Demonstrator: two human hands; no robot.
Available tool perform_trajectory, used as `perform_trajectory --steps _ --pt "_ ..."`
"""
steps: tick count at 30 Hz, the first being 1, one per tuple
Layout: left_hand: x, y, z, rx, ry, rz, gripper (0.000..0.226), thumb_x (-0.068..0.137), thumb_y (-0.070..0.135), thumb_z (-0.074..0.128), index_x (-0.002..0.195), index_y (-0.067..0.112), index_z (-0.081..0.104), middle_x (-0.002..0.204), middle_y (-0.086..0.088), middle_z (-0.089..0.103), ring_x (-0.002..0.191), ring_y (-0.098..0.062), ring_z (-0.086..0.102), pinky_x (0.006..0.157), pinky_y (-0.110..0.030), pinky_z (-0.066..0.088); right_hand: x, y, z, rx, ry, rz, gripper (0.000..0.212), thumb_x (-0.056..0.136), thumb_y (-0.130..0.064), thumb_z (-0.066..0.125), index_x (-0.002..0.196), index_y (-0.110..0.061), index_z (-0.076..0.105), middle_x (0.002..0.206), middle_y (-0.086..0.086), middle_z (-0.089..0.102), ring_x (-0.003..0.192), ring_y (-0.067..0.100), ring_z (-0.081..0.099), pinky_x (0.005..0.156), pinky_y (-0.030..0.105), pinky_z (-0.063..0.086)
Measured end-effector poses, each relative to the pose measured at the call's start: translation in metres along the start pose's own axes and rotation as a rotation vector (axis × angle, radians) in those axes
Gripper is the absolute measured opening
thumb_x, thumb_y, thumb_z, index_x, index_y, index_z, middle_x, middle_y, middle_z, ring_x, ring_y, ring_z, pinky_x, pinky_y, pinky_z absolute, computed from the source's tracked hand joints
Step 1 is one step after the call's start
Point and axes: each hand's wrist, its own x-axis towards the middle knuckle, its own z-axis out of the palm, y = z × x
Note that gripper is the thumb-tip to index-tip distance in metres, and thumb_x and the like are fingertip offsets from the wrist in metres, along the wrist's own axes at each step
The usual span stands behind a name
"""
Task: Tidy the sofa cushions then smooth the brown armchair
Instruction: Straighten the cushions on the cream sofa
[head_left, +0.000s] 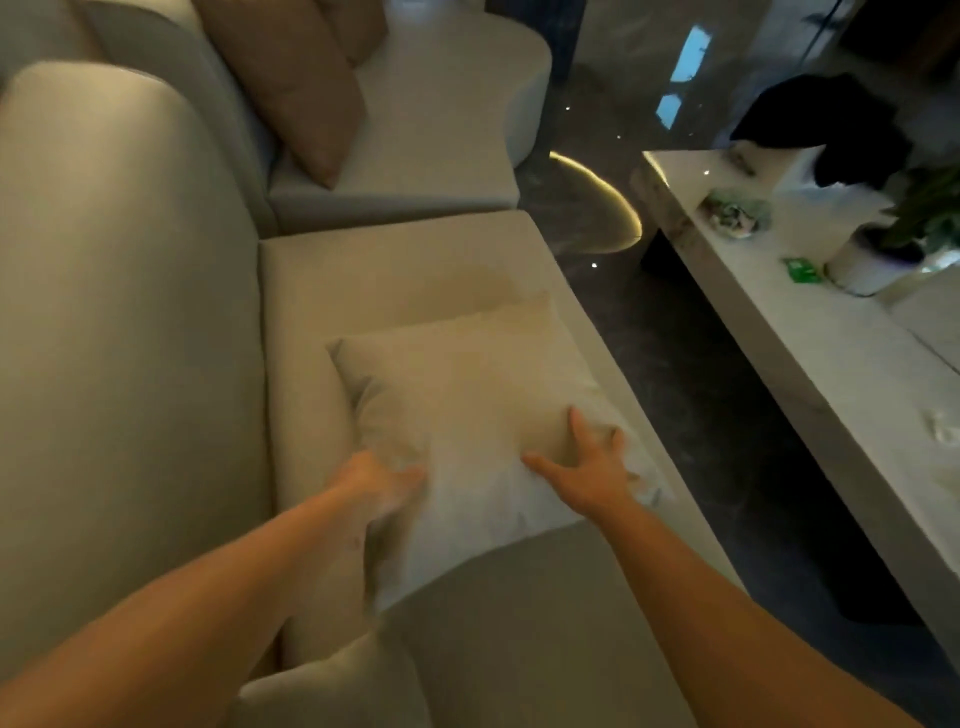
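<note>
On sofa (395, 270) — one cream cushion (467, 395); two brown cushions (291, 78).

Two bare forearms enter from the lower edge of the frame, no sleeves showing. The left hand (376, 480) and right hand (592, 475) carry no gloves, rings, watch or bracelets.

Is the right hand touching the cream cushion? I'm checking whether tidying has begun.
Touching. The head view shows the right hand spread flat on the cream cushion, fingers pressing into the fabric near its right edge.
</note>
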Motion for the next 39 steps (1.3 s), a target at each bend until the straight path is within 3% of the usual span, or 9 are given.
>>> perform_trajectory --steps 3,7,11,17,26,30,34,36,39 --pt "0.027 -0.016 0.023 -0.126 0.001 -0.06 0.074 0.079 0.06 0.067 0.13 0.009 0.048 0.126 -0.015 0.059 0.107 -0.04 0.06 0.077 -0.049 0.058 0.018 0.03 0.025 0.118 -0.054 -0.006 0.096 0.074 -0.067 0.068 0.147 -0.054 0.008 0.164 0.01 -0.017 0.149 0.041 0.009 0.118 0.06 0.02" --pt "0.03 -0.019 0.024 -0.161 0.084 0.114 0.058 0.078 0.047 0.075 0.12 0.014 0.055 0.116 -0.008 0.064 0.103 -0.033 0.062 0.076 -0.042 0.054 0.015 0.044 0.019 0.223 -0.061 0.007 0.096 0.069 -0.068 0.071 0.144 -0.06 0.011 0.165 0.003 -0.005 0.148 0.037 0.011 0.111 0.065 0.034" --pt "0.002 0.004 -0.016 -0.086 0.272 0.351 0.024 0.086 0.034 0.069 0.075 0.015 0.059 0.076 -0.005 0.064 0.082 -0.032 0.061 0.064 -0.034 0.036 0.002 0.013 0.005 0.406 -0.066 0.092 0.09 0.075 -0.068 0.064 0.149 -0.048 0.016 0.163 0.006 0.013 0.143 0.039 0.027 0.105 0.065 0.042" --pt "-0.065 0.014 -0.122 0.008 0.527 0.577 0.04 0.085 0.023 0.065 0.055 0.019 0.039 0.054 0.003 0.046 0.061 -0.029 0.048 0.056 -0.036 0.034 -0.048 -0.086 0.039 0.657 -0.392 0.388 0.09 0.078 -0.082 0.042 0.147 -0.024 0.036 0.156 0.006 0.035 0.131 0.039 0.043 0.075 0.058 0.058" --pt "-0.113 -0.059 -0.184 0.174 0.41 0.448 0.029 0.077 0.043 0.065 0.094 0.023 0.052 0.093 -0.003 0.058 0.084 -0.026 0.057 0.076 -0.04 0.049 -0.136 -0.188 0.101 0.593 -0.447 0.233 0.072 0.094 -0.066 0.028 0.154 -0.033 0.01 0.163 0.005 0.018 0.14 0.043 0.03 0.1 0.064 0.044" --pt "-0.138 -0.076 -0.171 0.305 0.344 0.5 0.03 0.087 0.032 0.056 0.114 0.017 0.052 0.114 -0.009 0.053 0.1 -0.034 0.057 0.083 -0.041 0.048 -0.177 -0.163 0.078 0.488 -0.481 0.093 0.051 0.099 -0.047 0.041 0.147 -0.03 0.034 0.149 0.006 0.042 0.115 0.034 0.052 0.094 0.05 0.05" --pt "-0.183 -0.101 -0.159 0.378 0.343 0.46 0.032 0.095 0.029 0.047 0.121 0.011 0.052 0.124 -0.018 0.057 0.113 -0.039 0.055 0.093 -0.045 0.047 -0.24 -0.114 0.064 0.216 -0.503 -0.043 0.02 0.096 -0.029 0.051 0.093 -0.016 0.066 0.095 0.01 0.063 0.079 0.021 0.054 0.074 0.034 0.044" --pt "-0.216 -0.127 -0.148 0.406 0.373 0.374 0.034 0.096 0.031 0.046 0.122 0.01 0.053 0.126 -0.02 0.058 0.115 -0.039 0.055 0.094 -0.046 0.047 -0.271 -0.081 0.067 0.093 -0.417 -0.218 0.027 0.099 -0.021 0.045 0.09 -0.008 0.067 0.097 0.014 0.065 0.087 0.019 0.056 0.079 0.035 0.045" --pt "-0.281 -0.183 -0.111 0.592 0.376 0.21 0.038 0.093 0.033 0.048 0.122 0.009 0.051 0.131 -0.016 0.052 0.118 -0.036 0.047 0.095 -0.045 0.046 -0.323 -0.029 0.067 0.152 -0.32 -0.324 0.036 0.102 -0.021 0.039 0.13 -0.008 0.058 0.134 0.011 0.06 0.122 0.025 0.054 0.099 0.032 0.04"
